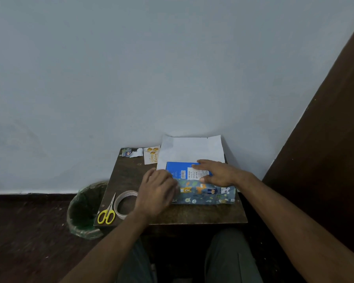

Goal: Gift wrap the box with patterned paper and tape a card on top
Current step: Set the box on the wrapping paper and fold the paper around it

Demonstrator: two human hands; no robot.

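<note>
Person seated, knees under a small dark wooden counter (192,215) set against a pale wall.

Left hand (155,193) at the left end of the box, back of hand to the camera; fingers (151,176) bent down over the paper edge there, pressing or holding it against the box end. Fingertips are hidden, so whether they pinch the paper cannot be told.

Right hand (217,172) lies flat on top of the box, fingers (202,163) straight and together, pointing left, pressing down; thumb at the near top edge where the paper comes up.

Box (184,170) sits mid-counter toward the right, blue top with a white label and barcode showing. Patterned paper (204,193), blue-grey with cartoon animals, is folded up over the near side of the box. Its white underside spreads flat behind the box and runs up against the wall.

Near left corner: scissors (107,213) with yellow handles, blades pointing away. Just right of them a roll of clear tape (125,203) lying flat, partly under the left wrist.

Far left of counter: card (151,155), white with gold balloons and gold lettering, flat beside the paper. Left of it, paper scraps (132,152), torn, at the back edge.

On the floor left of the counter: waste bin (84,211), green, lined with a clear bag; contents cannot be made out.
</note>
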